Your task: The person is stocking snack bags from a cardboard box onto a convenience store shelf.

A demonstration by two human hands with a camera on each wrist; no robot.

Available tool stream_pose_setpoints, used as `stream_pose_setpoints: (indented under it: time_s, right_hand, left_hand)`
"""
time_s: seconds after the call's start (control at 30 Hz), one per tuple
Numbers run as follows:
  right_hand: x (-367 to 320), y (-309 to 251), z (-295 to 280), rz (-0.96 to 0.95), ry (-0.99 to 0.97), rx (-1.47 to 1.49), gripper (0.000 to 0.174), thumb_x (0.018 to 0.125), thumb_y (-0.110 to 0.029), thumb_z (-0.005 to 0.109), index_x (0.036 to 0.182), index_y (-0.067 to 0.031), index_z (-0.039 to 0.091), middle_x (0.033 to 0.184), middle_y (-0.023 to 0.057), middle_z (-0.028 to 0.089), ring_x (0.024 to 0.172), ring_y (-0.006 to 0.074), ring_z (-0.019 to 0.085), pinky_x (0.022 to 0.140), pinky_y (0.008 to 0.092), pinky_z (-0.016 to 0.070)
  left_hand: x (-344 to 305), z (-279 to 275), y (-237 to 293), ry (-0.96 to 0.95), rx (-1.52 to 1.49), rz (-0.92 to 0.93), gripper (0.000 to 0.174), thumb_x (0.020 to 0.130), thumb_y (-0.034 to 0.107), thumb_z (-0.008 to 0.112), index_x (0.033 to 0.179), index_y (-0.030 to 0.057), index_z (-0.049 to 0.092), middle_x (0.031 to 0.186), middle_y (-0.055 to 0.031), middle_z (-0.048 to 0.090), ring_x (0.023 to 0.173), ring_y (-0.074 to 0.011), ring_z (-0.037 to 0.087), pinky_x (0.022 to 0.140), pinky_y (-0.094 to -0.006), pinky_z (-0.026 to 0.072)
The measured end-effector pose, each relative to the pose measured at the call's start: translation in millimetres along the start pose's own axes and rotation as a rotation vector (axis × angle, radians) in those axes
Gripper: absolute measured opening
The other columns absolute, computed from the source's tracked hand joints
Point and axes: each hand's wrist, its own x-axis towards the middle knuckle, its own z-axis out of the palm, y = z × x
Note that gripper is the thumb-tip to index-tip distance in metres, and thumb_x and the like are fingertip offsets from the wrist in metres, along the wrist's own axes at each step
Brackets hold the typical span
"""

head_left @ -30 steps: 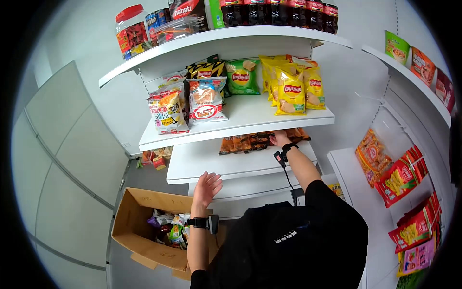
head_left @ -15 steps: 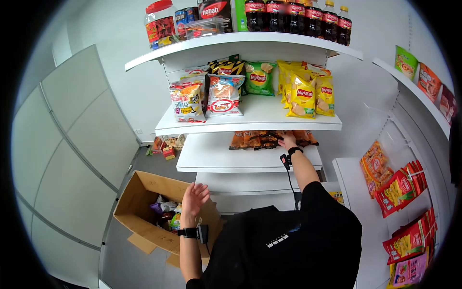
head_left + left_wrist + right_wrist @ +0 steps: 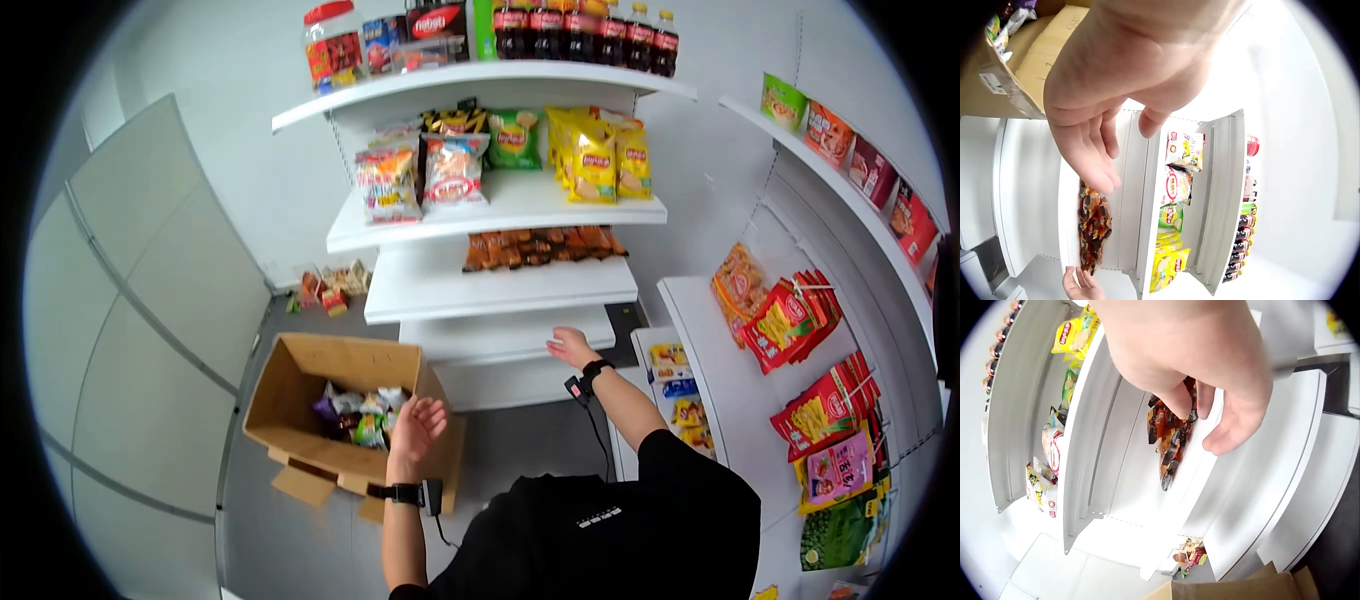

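Note:
A row of orange-brown snack bags point(image 3: 545, 250) lies on the white middle shelf point(image 3: 430, 290), close under the chip shelf. My right hand point(image 3: 573, 346) is in front of and below that row, holding nothing, its fingers loosely bent. In the right wrist view its fingers overlap the dark orange bags point(image 3: 1172, 440). My left hand point(image 3: 418, 428) hovers beside the open cardboard box point(image 3: 350, 352), empty, with relaxed fingers. Packaged snacks point(image 3: 365, 415) in several colours lie inside the box.
Above stand chip bags, yellow ones point(image 3: 594, 165) at the right and a green one point(image 3: 515, 140) further left. Cola bottles point(image 3: 588, 38) line the top shelf. Red snack bags point(image 3: 820, 405) hang over the right-hand shelf. Small packages point(image 3: 335, 298) lie on the floor behind the box.
My right hand has left the orange-brown bags and drawn back, down and toward me. The row of bags stays on its shelf. My left hand remains raised by the box; the head view has shifted.

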Motion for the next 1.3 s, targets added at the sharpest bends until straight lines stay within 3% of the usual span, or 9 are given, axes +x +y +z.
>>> stream_pose_setpoints:
  time_s: [0.13,0.2,0.3,0.5,0.67,0.83,1.03,1.1,1.3]
  right_hand:
    - [-49,26,-9,0.074,-0.079,-0.004,0.033,0.082,-0.012,0.062,0.11,-0.0019,0.047,0.107,0.0128,0.049,0.097,0.0297,0.055,0.084,0.0396,0.0496]
    - [-82,41,-22,0.114,-0.161,0.05,0.034,0.082,-0.013,0.062,0.11,-0.0011,0.048,0.109,0.0145,0.047,0.097,0.0306,0.054,0.081,0.0402,0.0493]
    - [-135,71,-51,0.248,-0.186,0.151,0.03,0.083,-0.012,0.061,0.11,-0.0016,0.051,0.106,0.0132,0.052,0.097,0.0298,0.054,0.084,0.0412,0.0486]
    - [-245,105,-98,0.442,-0.006,0.235,0.028,0.085,-0.012,0.059,0.11,-0.0021,0.051,0.11,0.0142,0.052,0.098,0.0248,0.053,0.087,0.0385,0.0473]
    - [-270,112,-106,0.411,0.03,0.266,0.027,0.086,-0.013,0.056,0.109,-0.0008,0.05,0.111,0.0152,0.052,0.1,0.0251,0.053,0.089,0.038,0.046]
    - [-239,126,-35,0.501,-0.131,0.236,0.024,0.086,-0.013,0.056,0.107,-0.0007,0.052,0.11,0.0158,0.056,0.098,0.0245,0.055,0.089,0.0379,0.0463]
    - [-186,159,116,0.576,-0.321,0.122,0.025,0.088,-0.016,0.053,0.108,-0.001,0.052,0.109,0.0149,0.057,0.097,0.0255,0.056,0.088,0.0392,0.0471]
    - [-165,172,185,0.583,-0.392,0.079,0.027,0.088,-0.018,0.053,0.108,-0.0007,0.052,0.11,0.0148,0.057,0.097,0.0263,0.057,0.088,0.0399,0.0476]
    - [-124,193,295,0.624,-0.423,-0.037,0.033,0.088,-0.022,0.052,0.112,0.0001,0.049,0.112,0.0153,0.055,0.098,0.0288,0.058,0.089,0.0436,0.048]
  left_hand:
    - [-34,-28,-35,0.013,-0.055,-0.034,0.03,0.089,0.037,0.051,0.096,0.0084,0.057,0.099,-0.0082,0.064,0.085,-0.0202,0.061,0.077,-0.0348,0.0505]
    - [-59,-31,-55,0.134,-0.072,-0.059,0.031,0.089,0.036,0.052,0.098,0.007,0.055,0.097,-0.0087,0.063,0.085,-0.0202,0.06,0.076,-0.0345,0.0495]
    - [-91,-43,-88,0.184,-0.187,-0.11,0.03,0.087,0.032,0.055,0.096,0.0038,0.054,0.096,-0.01,0.063,0.082,-0.0209,0.059,0.074,-0.0344,0.0482]
    - [-123,-80,-138,0.348,-0.011,-0.296,0.025,0.089,0.035,0.049,0.09,0.0101,0.056,0.094,-0.0064,0.063,0.082,-0.0173,0.058,0.077,-0.0313,0.0469]
    - [-130,-94,-146,0.332,-0.071,-0.249,0.025,0.088,0.035,0.05,0.09,0.0104,0.056,0.092,-0.0051,0.064,0.084,-0.0161,0.058,0.077,-0.0311,0.047]
    - [-147,-113,-115,0.362,-0.104,-0.159,0.026,0.088,0.034,0.051,0.092,0.0094,0.056,0.094,-0.0051,0.063,0.086,-0.0166,0.058,0.08,-0.0328,0.0459]
    - [-174,-190,-59,0.485,-0.14,-0.063,0.031,0.088,0.036,0.05,0.096,0.0073,0.056,0.098,-0.0062,0.063,0.084,-0.0162,0.057,0.079,-0.0327,0.0452]
    - [-164,-235,-15,0.519,-0.162,-0.012,0.032,0.088,0.037,0.05,0.099,0.0064,0.055,0.098,-0.0062,0.063,0.083,-0.0163,0.057,0.078,-0.0328,0.0455]
    - [-133,-294,60,0.47,-0.148,0.044,0.036,0.09,0.035,0.047,0.108,0.0046,0.052,0.1,-0.0069,0.063,0.084,-0.0167,0.058,0.077,-0.0312,0.0468]
